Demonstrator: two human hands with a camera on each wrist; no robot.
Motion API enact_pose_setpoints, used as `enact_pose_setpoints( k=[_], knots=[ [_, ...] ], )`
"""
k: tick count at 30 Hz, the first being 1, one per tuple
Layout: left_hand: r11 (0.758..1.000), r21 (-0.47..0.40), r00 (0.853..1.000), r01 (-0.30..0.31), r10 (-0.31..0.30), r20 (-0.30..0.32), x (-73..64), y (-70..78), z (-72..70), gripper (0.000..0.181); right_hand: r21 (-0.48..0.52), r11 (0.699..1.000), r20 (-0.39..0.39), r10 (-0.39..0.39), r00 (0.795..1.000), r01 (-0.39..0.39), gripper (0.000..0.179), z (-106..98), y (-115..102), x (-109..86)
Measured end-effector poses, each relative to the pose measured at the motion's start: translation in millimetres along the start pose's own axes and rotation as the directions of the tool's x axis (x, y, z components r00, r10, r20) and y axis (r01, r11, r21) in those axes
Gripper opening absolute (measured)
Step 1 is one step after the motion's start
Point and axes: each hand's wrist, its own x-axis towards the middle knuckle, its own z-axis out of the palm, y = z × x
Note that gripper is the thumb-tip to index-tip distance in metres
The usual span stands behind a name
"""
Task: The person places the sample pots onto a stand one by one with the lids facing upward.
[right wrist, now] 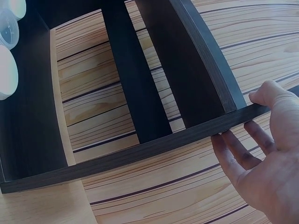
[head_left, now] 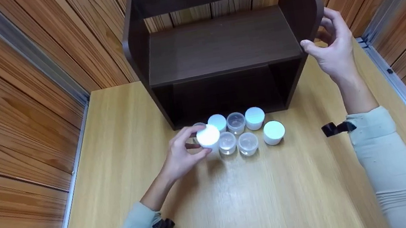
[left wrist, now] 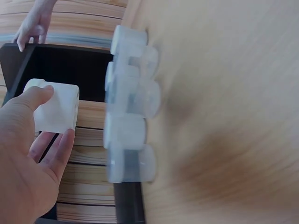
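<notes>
My left hand (head_left: 181, 154) holds a white jar (head_left: 208, 136) between thumb and fingers. In the left wrist view that white jar (left wrist: 57, 108) is raised off the table, apart from the row of containers. My right hand (head_left: 333, 46) grips the right side panel of a dark brown two-tier shelf (head_left: 225, 44). From the right wrist view, the thumb lies on one face of the shelf panel (right wrist: 140, 151) and the fingers on the other. White-lidded jars (head_left: 273, 132) and clear cups (head_left: 248, 143) stand before the shelf; one clear cup is partly hidden behind my left hand.
The shelf's lower compartment (head_left: 224, 92) opens toward me, just behind the containers. Under everything is a light wooden table (head_left: 217, 208). Wood-plank walls (head_left: 3, 99) with metal edge strips (head_left: 72, 181) enclose it at the back and both sides.
</notes>
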Motion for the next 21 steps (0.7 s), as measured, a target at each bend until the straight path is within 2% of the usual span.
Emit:
enact_pose_setpoints(
  k=[12,18,21],
  knots=[
    [0.994,0.023,0.994,-0.104,0.105,-0.024,20.8,30.6,-9.4,0.056,-0.041,0.999,0.006,0.033,0.999,-0.033,0.063,-0.5,1.6,0.9],
    [0.991,0.047,0.991,-0.129,0.131,-0.037,32.4,42.8,-12.7,0.055,-0.096,0.994,0.005,0.049,0.999,-0.048,0.062,-2.3,2.0,0.2],
    [0.989,0.037,0.989,-0.143,0.145,-0.042,38.2,49.1,-13.6,0.056,-0.072,0.997,0.002,0.029,1.0,-0.029,0.062,-1.4,2.2,0.2]
  ],
)
